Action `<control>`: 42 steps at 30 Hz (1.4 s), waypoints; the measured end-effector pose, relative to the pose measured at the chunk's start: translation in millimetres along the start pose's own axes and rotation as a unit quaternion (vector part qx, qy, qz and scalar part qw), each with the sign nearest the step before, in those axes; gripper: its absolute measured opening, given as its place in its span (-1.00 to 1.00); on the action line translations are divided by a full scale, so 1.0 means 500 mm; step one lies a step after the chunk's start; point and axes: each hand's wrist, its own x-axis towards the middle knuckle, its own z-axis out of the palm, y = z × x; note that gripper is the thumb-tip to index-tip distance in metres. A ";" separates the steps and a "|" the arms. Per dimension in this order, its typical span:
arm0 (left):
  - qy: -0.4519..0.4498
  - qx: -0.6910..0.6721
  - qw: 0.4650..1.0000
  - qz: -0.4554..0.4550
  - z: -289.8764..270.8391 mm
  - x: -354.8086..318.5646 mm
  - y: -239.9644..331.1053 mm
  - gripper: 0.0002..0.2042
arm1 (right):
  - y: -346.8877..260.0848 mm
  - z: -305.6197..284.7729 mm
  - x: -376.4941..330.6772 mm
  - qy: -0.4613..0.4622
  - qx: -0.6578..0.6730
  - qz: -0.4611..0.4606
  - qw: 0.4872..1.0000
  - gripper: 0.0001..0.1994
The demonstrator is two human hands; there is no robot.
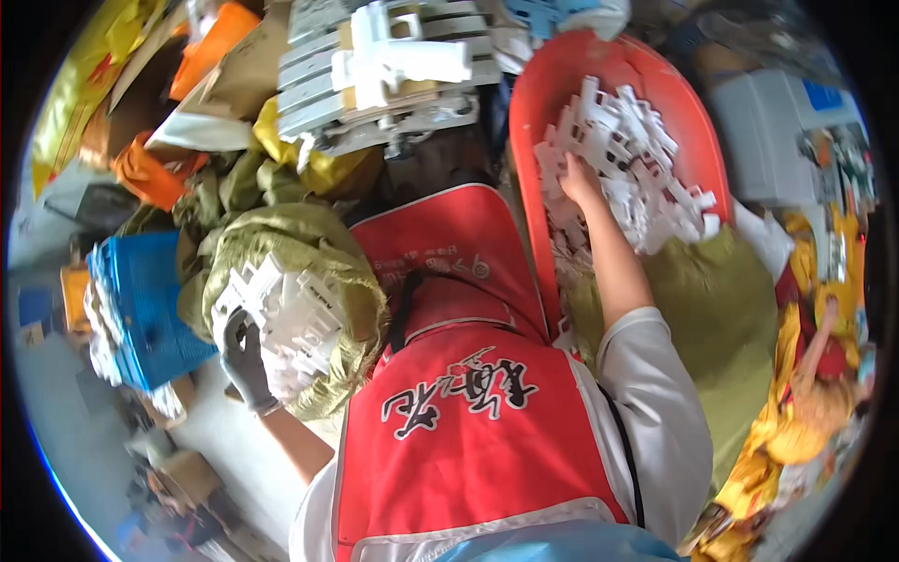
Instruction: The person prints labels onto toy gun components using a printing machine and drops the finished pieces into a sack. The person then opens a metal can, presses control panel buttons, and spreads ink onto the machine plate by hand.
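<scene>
- One red apron [478,450] with dark lettering covers the person's front, over white sleeves [655,393].
- Left hand [245,361], in a grey glove, is partly curled against white pieces [290,309] at the near left of the olive sack [361,267]; whether it grips one, I cannot tell.
- That sack stands with its mouth rolled open, white pieces heaped inside.
- Olive cloth [721,347] lies by the right sleeve, against the near end of the red tub [702,140].
- Right hand [579,181], bare, reaches into the tub, touching the white heap [623,140]; its fingers are mostly hidden, so how far open they are and any hold, I cannot tell.
- Blue crate [150,314] stands left of the sack.
- Farther off, a white gun-shaped piece [403,61] lies on a grey slatted top [309,80].
</scene>
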 end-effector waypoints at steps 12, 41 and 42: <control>0.026 0.123 0.992 0.031 -0.048 -0.049 0.054 -0.77 | 0.012 0.063 0.109 -0.072 0.132 0.176 0.973 -0.52; -0.149 -0.126 0.920 0.339 0.209 0.364 0.523 -0.53 | -0.051 -0.202 -0.155 0.085 0.789 -0.006 0.609 -0.57; -0.167 -0.114 0.921 0.334 0.207 0.367 0.530 -0.52 | -0.060 -0.207 -0.158 0.083 0.802 -0.021 0.591 -0.57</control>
